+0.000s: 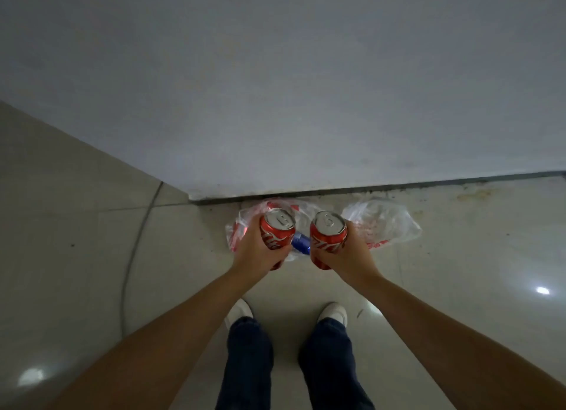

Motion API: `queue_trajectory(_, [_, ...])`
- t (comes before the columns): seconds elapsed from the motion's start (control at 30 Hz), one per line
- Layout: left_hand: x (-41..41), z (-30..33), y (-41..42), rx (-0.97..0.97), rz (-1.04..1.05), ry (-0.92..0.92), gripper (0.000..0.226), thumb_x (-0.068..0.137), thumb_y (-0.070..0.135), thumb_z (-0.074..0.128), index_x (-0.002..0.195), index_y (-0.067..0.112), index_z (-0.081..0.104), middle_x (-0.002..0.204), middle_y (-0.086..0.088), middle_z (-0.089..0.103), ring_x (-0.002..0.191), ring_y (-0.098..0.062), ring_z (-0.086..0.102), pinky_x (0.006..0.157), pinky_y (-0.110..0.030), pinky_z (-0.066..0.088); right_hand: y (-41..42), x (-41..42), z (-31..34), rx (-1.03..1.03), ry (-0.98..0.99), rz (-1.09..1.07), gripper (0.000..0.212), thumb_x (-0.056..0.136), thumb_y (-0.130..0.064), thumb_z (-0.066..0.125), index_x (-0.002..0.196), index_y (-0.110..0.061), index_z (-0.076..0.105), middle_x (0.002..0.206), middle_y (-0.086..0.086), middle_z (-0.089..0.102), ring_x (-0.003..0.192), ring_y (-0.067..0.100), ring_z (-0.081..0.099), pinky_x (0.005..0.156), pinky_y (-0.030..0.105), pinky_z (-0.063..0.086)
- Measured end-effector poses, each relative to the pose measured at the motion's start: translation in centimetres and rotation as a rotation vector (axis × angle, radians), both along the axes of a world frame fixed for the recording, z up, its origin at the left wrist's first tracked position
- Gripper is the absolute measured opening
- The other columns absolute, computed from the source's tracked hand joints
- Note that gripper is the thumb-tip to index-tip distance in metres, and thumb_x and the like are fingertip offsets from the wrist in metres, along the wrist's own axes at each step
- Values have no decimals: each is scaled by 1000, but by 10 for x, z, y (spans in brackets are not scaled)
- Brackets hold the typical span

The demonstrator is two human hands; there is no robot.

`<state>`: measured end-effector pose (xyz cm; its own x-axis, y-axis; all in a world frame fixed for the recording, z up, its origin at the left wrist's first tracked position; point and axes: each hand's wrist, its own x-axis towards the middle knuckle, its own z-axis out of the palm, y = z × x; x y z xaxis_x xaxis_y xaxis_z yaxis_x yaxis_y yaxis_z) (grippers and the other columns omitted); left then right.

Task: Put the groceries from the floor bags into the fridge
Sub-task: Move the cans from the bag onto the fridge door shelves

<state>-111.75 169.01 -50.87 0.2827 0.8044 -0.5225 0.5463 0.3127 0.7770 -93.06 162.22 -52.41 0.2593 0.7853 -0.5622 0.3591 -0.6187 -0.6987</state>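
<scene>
My left hand [255,250] grips an upright red soda can [277,230], silver top up. In my right hand [352,253] is a second red soda can [327,235], held the same way. Both cans hang above the floor, in front of two clear plastic bags with red print. The left bag [242,226] lies behind my left hand, and a blue can [300,244] lies in it between the two red cans. Flat on the tiles to the right is the other bag [386,222]. The fridge is not in view.
A grey wall [306,88] rises straight ahead, its base running just behind the bags. Pale glossy tiles [474,256] spread to both sides. My feet in white shoes [332,313] stand a short step back from the bags.
</scene>
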Motion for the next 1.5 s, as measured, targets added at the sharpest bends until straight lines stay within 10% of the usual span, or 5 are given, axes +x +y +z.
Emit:
queue_trajectory(0.23, [16, 156, 2, 72, -96, 12, 76, 65, 16, 84, 127, 26, 41, 121, 2, 58, 112, -15, 58, 96, -36, 50, -23, 18, 163, 78, -50, -87, 58, 67, -27, 81, 111, -33, 44, 97, -15, 59, 96, 6, 61, 77, 15, 44])
queue_trajectory(0.73, [139, 326, -78, 301, -774, -221, 68, 66, 18, 83, 116, 33, 39, 105, 9, 60, 97, -14, 62, 84, -31, 54, -210, 46, 349, 326, -228, -763, 59, 67, -22, 81, 113, -30, 45, 94, -15, 62, 82, -3, 59, 66, 11, 44])
queue_trajectory(0.97, [197, 364, -236, 269, -1176, -337, 63, 69, 13, 80, 116, 29, 40, 99, 9, 60, 90, -9, 61, 73, -15, 47, -385, 13, 383, 396, -335, -1224, 54, 67, -23, 82, 108, -30, 47, 94, -15, 62, 89, 8, 61, 73, 17, 46])
queue_trajectory(1.5, [156, 393, -697, 22, -1573, -453, 69, 72, 18, 79, 129, 17, 40, 114, -3, 58, 103, -20, 57, 87, -32, 46, -816, -153, 419, 261, -567, -1746, 55, 68, -25, 83, 110, -27, 47, 106, -5, 62, 95, 13, 60, 77, 22, 44])
